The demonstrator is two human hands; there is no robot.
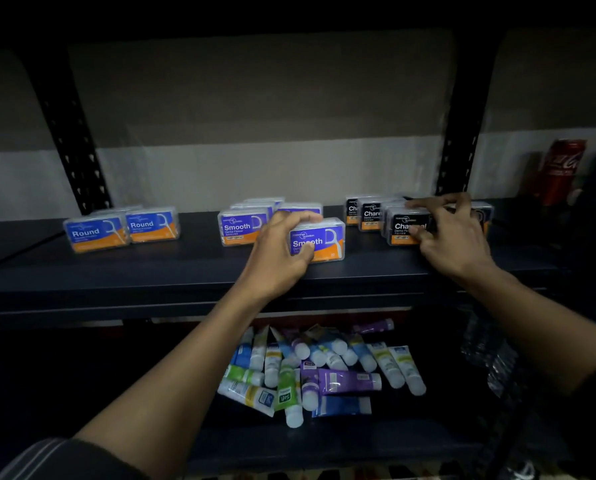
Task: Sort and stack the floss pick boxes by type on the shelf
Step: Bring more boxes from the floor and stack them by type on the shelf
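Observation:
On the dark shelf [151, 271] stand three groups of floss pick boxes. At the left are blue "Round" boxes [95, 233]. In the middle are blue "Smooth" boxes [239, 226]. At the right are black "Charcoal" boxes [371, 214]. My left hand [282, 251] grips the front Smooth box [324, 240], thumb on its face and fingers over its top. My right hand [452, 233] holds the front Charcoal box [405, 228], fingers on top and thumb on its label. More Charcoal boxes are partly hidden behind that hand.
Two black perforated uprights [71, 140] [457, 143] stand at the shelf's back. A red cola can [561, 171] is at the far right. On the lower shelf lies a heap of toothpaste tubes [324, 368]. Clear wrapped items [490, 355] sit at the lower right.

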